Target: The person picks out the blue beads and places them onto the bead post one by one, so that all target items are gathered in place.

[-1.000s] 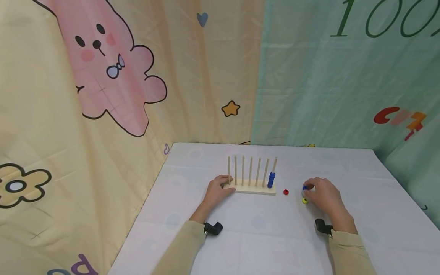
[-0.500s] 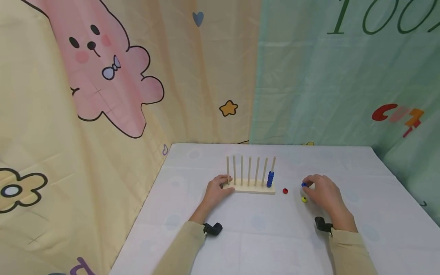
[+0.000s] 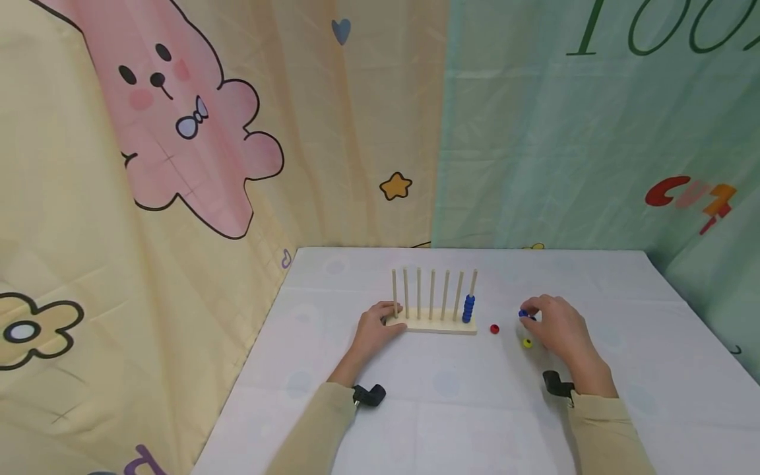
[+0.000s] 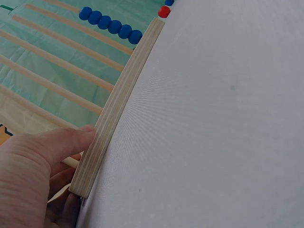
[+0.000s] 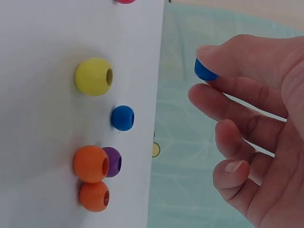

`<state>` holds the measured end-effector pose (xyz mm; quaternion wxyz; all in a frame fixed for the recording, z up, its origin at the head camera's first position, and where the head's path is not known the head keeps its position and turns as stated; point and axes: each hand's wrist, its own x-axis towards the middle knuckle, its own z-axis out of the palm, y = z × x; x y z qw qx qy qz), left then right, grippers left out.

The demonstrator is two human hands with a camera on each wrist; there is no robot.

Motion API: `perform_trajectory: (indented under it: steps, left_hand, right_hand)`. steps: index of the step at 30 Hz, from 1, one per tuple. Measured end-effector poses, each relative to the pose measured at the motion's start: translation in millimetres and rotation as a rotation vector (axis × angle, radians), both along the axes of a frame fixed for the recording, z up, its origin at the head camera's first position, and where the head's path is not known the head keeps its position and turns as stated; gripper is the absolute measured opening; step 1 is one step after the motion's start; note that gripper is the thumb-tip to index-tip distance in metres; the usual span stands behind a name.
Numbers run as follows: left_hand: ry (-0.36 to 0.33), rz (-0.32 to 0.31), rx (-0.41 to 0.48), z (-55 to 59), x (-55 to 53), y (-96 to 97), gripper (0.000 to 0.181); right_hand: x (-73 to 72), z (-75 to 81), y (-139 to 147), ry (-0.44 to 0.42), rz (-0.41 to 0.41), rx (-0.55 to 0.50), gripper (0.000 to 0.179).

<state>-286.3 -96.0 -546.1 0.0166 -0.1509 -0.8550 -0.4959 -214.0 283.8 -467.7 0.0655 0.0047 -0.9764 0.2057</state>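
Note:
A wooden peg rack (image 3: 436, 324) with a row of upright pegs stands on the table. Several blue beads (image 3: 468, 309) are stacked on its rightmost peg. My left hand (image 3: 375, 331) grips the rack's left end, thumb (image 4: 71, 142) along the front of the base. Between thumb and forefinger my right hand (image 3: 558, 330) pinches a blue bead (image 5: 205, 70), held above the table; the other fingers are loosely curled. Another blue bead (image 5: 122, 118) lies on the table near that hand, and a yellow bead (image 3: 527, 343) sits just in front of it.
A red bead (image 3: 495, 328) lies right of the rack. Two orange beads (image 5: 91, 164) and a purple bead (image 5: 114, 162) lie together in the right wrist view. Printed curtains (image 3: 368, 132) hang behind and left of the white table (image 3: 451, 409).
My right hand has lifted slightly up and away from the table with the blue bead, farther from the yellow bead. The left hand has stayed on the rack.

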Motion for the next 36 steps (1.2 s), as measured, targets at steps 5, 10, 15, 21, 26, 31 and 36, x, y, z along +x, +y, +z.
perform_trajectory:
  steps: [5, 10, 15, 21, 26, 31, 36]
  left_hand:
    - [-0.005, 0.004, 0.003, 0.3, 0.3, 0.2, 0.042]
    - [-0.003, 0.005, 0.011, 1.9, 0.6, 0.0, 0.042]
    - [0.001, 0.010, 0.015, 1.2, -0.3, -0.5, 0.041]
    - [0.012, 0.006, 0.017, -0.4, -0.3, -0.2, 0.040]
    - [0.004, 0.006, 0.015, 0.2, -0.1, 0.1, 0.040]
    - [0.009, 0.009, 0.009, 0.9, 0.1, 0.5, 0.040]
    - [0.016, 0.014, -0.004, 0.3, 0.1, 1.0, 0.039]
  right_hand:
    - [1.6, 7.3, -2.8, 0.026, 0.013, 0.004, 0.025]
    - [2.5, 16.0, -4.5, 0.047, 0.041, 0.008, 0.023]
    - [2.4, 22.1, -7.0, 0.083, 0.061, 0.033, 0.021]
    - [2.7, 27.2, -11.2, 0.093, 0.048, 0.021, 0.022]
    - [2.5, 32.3, -15.0, 0.105, 0.032, 0.021, 0.023]
    - [2.4, 38.3, -19.5, 0.121, 0.023, 0.019, 0.024]
    - [3.8, 43.8, -24.7, 0.134, 0.027, 0.016, 0.024]
